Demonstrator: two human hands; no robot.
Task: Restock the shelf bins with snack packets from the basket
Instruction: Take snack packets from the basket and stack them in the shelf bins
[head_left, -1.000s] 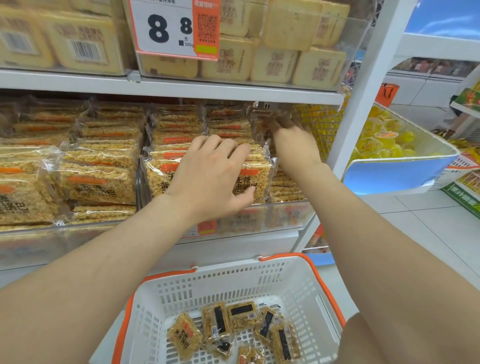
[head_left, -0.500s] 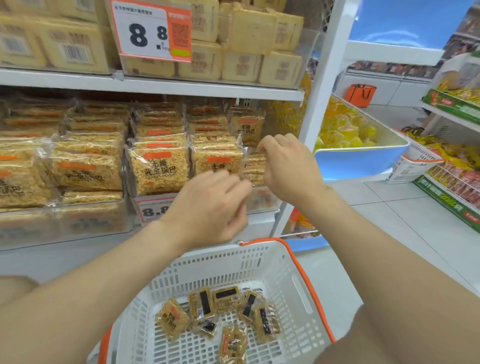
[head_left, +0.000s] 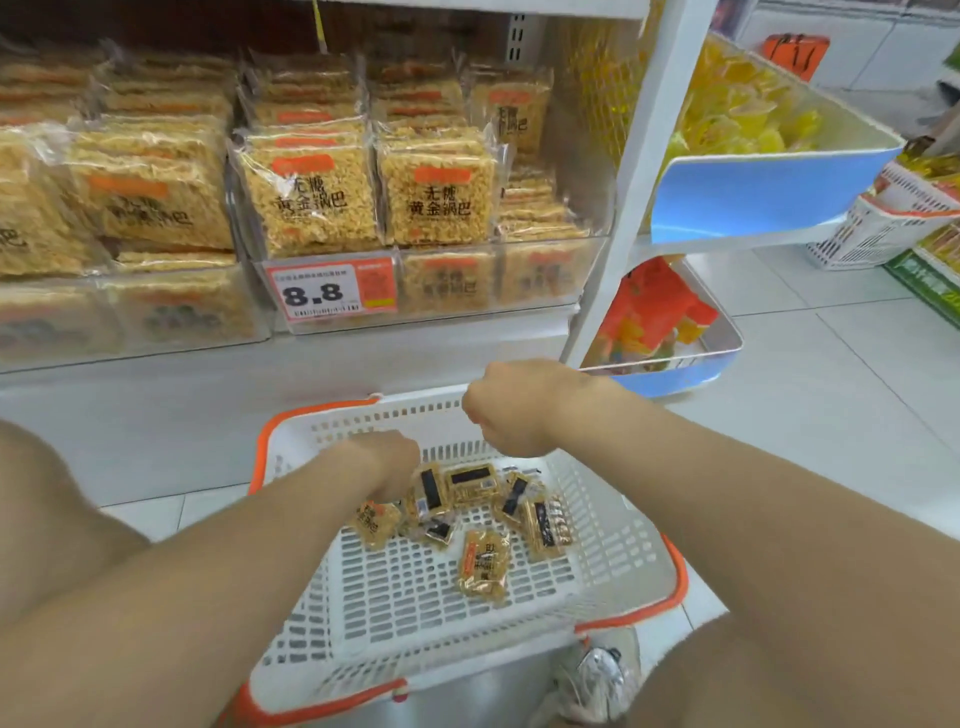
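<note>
Lying on the floor of the white basket, the snack packets cluster toward its far side, with one stray packet nearer, its long axis pointing roughly away from the viewer. The left hand is the nearer, at the cluster's left edge. Its fingers are hidden, so any grasp cannot be told. The right hand hovers higher near the far rim, fingers curled under, contents unseen. Beyond, the shelf bins stand well stocked.
</note>
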